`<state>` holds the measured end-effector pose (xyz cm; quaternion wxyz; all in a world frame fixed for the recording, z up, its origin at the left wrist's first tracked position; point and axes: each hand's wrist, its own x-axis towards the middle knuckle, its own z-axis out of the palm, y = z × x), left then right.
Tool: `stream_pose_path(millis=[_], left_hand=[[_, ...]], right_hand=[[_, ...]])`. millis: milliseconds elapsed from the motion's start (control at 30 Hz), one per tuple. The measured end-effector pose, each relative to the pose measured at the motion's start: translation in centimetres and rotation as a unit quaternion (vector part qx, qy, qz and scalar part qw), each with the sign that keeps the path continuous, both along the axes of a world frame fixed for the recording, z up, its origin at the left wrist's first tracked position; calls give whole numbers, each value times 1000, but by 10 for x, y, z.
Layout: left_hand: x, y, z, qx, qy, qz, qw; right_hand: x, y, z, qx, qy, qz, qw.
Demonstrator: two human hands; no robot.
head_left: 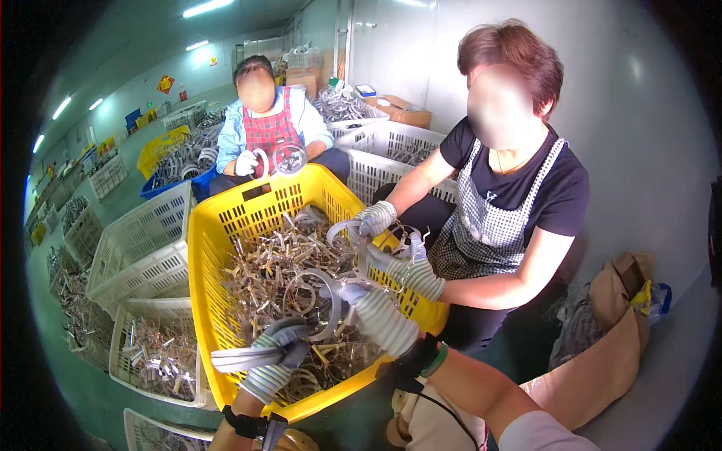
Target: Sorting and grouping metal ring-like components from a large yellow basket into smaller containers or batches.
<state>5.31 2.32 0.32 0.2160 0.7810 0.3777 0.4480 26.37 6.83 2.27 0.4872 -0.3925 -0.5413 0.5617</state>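
My left hand (272,370), in a striped knit glove, is closed around a small stack of flat grey rings (235,360) at the near left of a yellow crate (201,301). Farther right, my right hand (385,317), gloved alike, has its fingers closed on the edge of a single grey ring (336,319) above the crate. Beneath both hands lies a heap of thin metal pieces (263,270), with more rings mixed in. Just beyond my right hand, a co-worker's gloved hands (415,275) hold a curved grey band.
A second person (271,124) sits across the crate holding round parts. White crates (143,240) of metal pieces stand at left. Behind are a blue crate (203,183) of rings and more white crates (361,171). A brown sack (594,376) lies at right, near the wall.
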Motion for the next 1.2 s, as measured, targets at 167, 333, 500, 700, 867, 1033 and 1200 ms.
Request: stream_pose_path(millis=[167,333,500,700,867,1033,1200], left_hand=[[-3,-15,6,-126,-17,-9,992],[4,-45,38,-135,-213,78,965],[48,-105,80,-159,-582,6,797],[121,-97,131,-111,-480,-122,862],[106,-75,153,-59,-311,-72,946],[34,-75,101,-24,-387,37,921],[-22,-41,53,-95,-460,-27,883]], right_hand=[[7,4,1,26,-60,79,995],[-3,4,-11,27,54,72,996],[-6,2,0,-39,7,148,988],[-48,-25,-16,200,59,-10,978],[-64,-11,-54,33,106,229,967],[-28,0,-50,73,49,162,983],[15,20,-4,245,-232,47,940]])
